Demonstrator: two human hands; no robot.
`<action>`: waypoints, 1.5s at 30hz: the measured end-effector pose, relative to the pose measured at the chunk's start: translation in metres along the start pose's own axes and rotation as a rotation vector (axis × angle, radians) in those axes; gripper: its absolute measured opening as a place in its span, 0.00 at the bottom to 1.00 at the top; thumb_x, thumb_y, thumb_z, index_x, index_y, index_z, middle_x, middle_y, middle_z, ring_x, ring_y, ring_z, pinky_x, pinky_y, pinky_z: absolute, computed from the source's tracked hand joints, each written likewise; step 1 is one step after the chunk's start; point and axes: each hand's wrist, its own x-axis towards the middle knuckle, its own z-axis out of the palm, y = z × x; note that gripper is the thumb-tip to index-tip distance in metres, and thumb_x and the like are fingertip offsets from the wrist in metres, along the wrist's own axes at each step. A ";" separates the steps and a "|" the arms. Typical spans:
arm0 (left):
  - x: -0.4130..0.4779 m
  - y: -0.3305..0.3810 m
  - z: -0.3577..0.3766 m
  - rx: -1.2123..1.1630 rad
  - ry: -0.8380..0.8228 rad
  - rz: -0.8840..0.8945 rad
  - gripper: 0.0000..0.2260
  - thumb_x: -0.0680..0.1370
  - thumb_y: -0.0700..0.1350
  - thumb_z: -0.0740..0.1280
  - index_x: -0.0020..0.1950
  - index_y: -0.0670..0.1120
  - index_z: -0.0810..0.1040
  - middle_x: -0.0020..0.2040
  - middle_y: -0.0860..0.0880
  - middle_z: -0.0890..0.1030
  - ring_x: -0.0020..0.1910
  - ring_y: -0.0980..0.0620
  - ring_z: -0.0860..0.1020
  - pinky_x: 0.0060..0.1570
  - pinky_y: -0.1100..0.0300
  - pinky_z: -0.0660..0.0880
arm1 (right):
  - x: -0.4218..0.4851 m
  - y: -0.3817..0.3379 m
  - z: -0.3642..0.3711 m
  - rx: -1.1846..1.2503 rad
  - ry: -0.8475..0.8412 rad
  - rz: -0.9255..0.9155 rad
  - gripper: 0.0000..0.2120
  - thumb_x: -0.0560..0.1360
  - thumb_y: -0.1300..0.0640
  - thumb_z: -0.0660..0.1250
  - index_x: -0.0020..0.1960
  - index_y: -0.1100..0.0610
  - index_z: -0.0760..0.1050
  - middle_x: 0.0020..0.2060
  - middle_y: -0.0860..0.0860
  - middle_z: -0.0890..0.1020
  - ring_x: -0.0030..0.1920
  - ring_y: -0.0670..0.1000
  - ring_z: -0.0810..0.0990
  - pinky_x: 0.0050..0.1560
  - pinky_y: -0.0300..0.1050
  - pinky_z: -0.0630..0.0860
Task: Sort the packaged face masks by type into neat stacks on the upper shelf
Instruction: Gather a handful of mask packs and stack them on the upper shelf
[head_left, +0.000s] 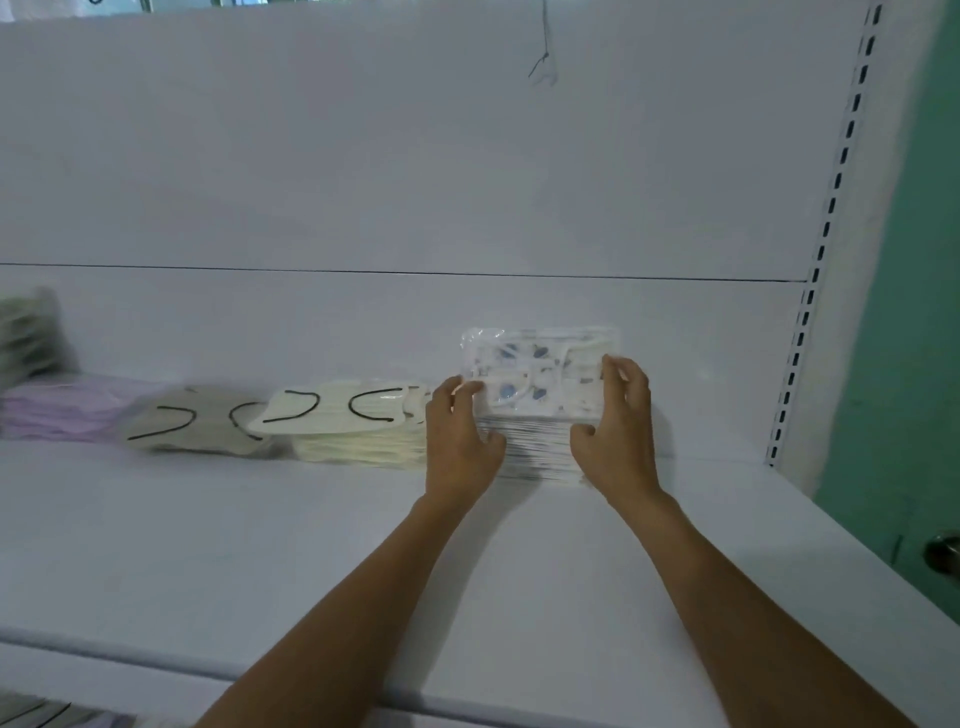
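Observation:
A stack of white masks printed with blue shapes (537, 441) stands on the white upper shelf (260, 545) near the back wall. Its top packs (540, 364) are tilted up toward the wall. My left hand (460, 441) grips the stack's left side and my right hand (615, 431) grips its right side, thumbs at the front. To the left lie a cream stack with black ear loops (353, 426), a beige-grey stack (197, 426) and a lilac stack (72, 410).
A blurred pile of greenish packs (28, 338) leans at the far left. A slotted shelf upright (826, 234) runs down the right side, beside a green wall and a door knob (943, 553). More masks show at the bottom left corner (41, 714).

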 end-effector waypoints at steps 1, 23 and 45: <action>0.000 -0.002 0.004 -0.028 0.015 -0.015 0.26 0.69 0.35 0.70 0.66 0.40 0.70 0.70 0.41 0.64 0.68 0.45 0.64 0.61 0.67 0.59 | 0.001 0.002 0.001 0.013 -0.008 0.009 0.34 0.69 0.71 0.63 0.74 0.60 0.57 0.72 0.56 0.56 0.71 0.55 0.61 0.66 0.48 0.68; -0.008 -0.015 -0.001 0.127 0.014 0.163 0.17 0.68 0.51 0.57 0.49 0.45 0.79 0.44 0.49 0.79 0.42 0.47 0.78 0.43 0.57 0.69 | -0.001 0.010 0.013 -0.159 -0.059 0.059 0.15 0.79 0.54 0.61 0.63 0.58 0.73 0.70 0.55 0.65 0.66 0.56 0.69 0.65 0.52 0.65; -0.008 -0.014 0.002 -0.114 -0.093 -0.194 0.29 0.75 0.47 0.66 0.74 0.47 0.59 0.72 0.48 0.66 0.71 0.50 0.63 0.68 0.56 0.61 | 0.000 0.006 0.016 0.081 -0.160 0.238 0.30 0.73 0.57 0.64 0.73 0.58 0.58 0.71 0.52 0.63 0.70 0.54 0.62 0.67 0.46 0.62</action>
